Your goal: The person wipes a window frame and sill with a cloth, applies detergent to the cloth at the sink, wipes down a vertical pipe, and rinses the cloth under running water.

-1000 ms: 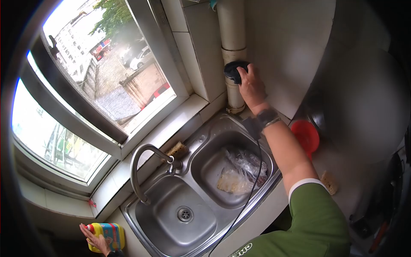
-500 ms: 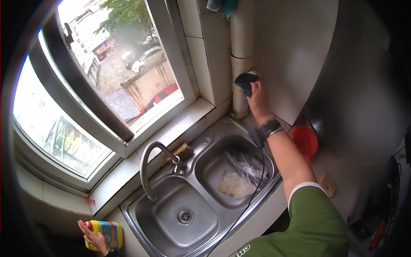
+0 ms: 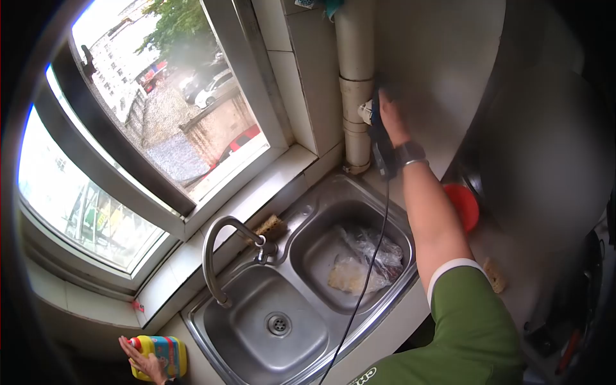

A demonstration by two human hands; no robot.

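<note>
At the lower left, my left hand (image 3: 146, 363) is on a yellow detergent bottle (image 3: 174, 355) with a red cap and a blue label, its fingers stretched along the neck and cap. My right hand (image 3: 393, 120) is raised beside the pale vertical pipe (image 3: 355, 61), closed on a dark, blurred object (image 3: 378, 131) whose kind I cannot make out. A small whitish piece shows between that object and the pipe. Below the hand, near the wristband, hangs a black box (image 3: 385, 163) with a cable (image 3: 367, 279) running down across the sink.
A steel double sink (image 3: 282, 277) lies between my arms, with a curved faucet (image 3: 208, 247). Clear plastic bags (image 3: 372, 253) lie in its right basin. A sponge (image 3: 271, 226) sits behind the faucet. To the right are a red plastic ladle (image 3: 463, 206) and another sponge (image 3: 495, 276).
My right hand has risen slightly and turned, so the dark object now appears edge-on beside the pipe. The cable has shifted with it. My left hand stays on the bottle.
</note>
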